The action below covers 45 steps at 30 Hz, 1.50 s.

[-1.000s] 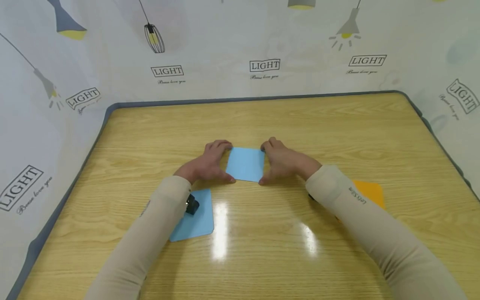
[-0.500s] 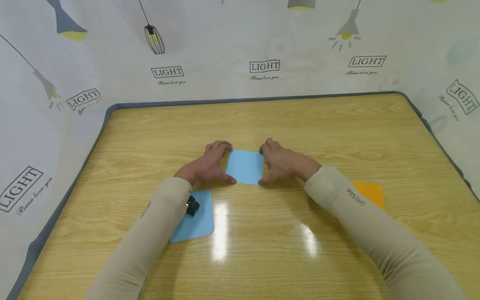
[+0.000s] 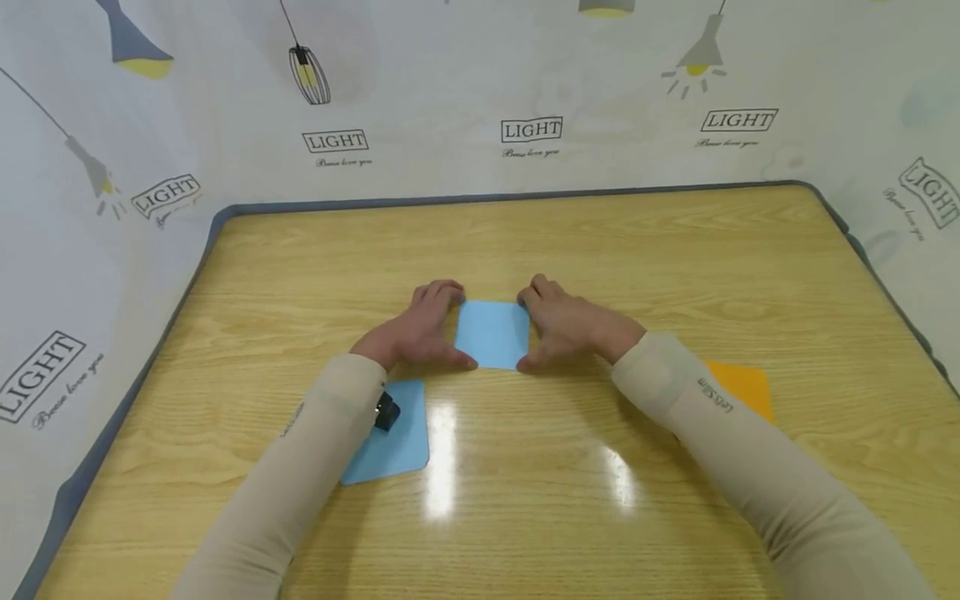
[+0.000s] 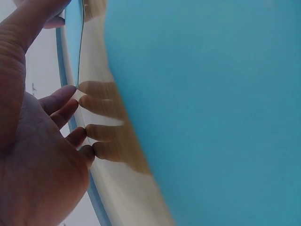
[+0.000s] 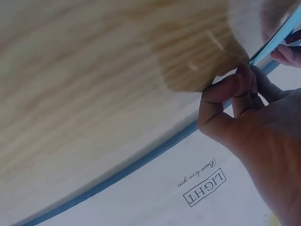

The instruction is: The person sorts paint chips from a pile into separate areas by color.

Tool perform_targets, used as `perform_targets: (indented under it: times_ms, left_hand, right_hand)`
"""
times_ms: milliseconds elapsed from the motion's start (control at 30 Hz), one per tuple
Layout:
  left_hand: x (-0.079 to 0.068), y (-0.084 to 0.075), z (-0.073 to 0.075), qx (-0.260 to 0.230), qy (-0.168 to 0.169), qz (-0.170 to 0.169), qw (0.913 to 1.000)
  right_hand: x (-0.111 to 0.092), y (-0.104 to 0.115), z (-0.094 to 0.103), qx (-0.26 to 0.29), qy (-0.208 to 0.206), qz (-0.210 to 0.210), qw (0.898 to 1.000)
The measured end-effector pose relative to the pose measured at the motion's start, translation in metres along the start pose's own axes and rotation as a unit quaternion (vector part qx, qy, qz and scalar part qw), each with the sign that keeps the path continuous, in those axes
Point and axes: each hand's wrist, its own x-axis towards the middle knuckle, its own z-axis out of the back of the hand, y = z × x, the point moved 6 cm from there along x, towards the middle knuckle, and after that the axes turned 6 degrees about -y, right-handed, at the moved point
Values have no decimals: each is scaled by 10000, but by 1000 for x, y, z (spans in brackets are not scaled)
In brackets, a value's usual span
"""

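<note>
A light blue square sheet (image 3: pixel 492 334) lies on the wooden table between both hands. My left hand (image 3: pixel 429 327) holds its left side, fingertips at the far corner and thumb at the near corner. On the opposite side, my right hand (image 3: pixel 564 325) holds the far and near corners in the same way. The left wrist view shows the sheet edge-on (image 4: pixel 74 42), with the lower fingers touching the tabletop. In the right wrist view, bent fingers (image 5: pixel 221 92) meet a corner of the sheet.
Another blue sheet (image 3: pixel 405 442) with cut corners lies under the left forearm, large in the left wrist view. A small black block (image 3: pixel 386 412) shows beside the left cuff. An orange sheet (image 3: pixel 742 387) is partly covered by the right forearm. A printed cloth wall (image 3: pixel 435 100) encloses the table.
The blue square has shifted slightly toward me, and lately a little to the right. Both hands have kept their grip at its sides with only small movements.
</note>
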Motion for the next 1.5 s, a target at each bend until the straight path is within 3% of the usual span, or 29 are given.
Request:
perform_targets:
  times_ms: [633,1067,1500]
  left_hand:
    - [0,-6,0,171,190,209,9995]
    - [-1,-2,-2,129,199,-81,9997]
    - [-3,2,-2,-174,136,-74,9997]
  right_hand:
    - [-1,-2,6,51,88,255,9996]
    - [-3,-5,5,49,-268,360,9990]
    - [-5,-2,3,76,-377,526,9979]
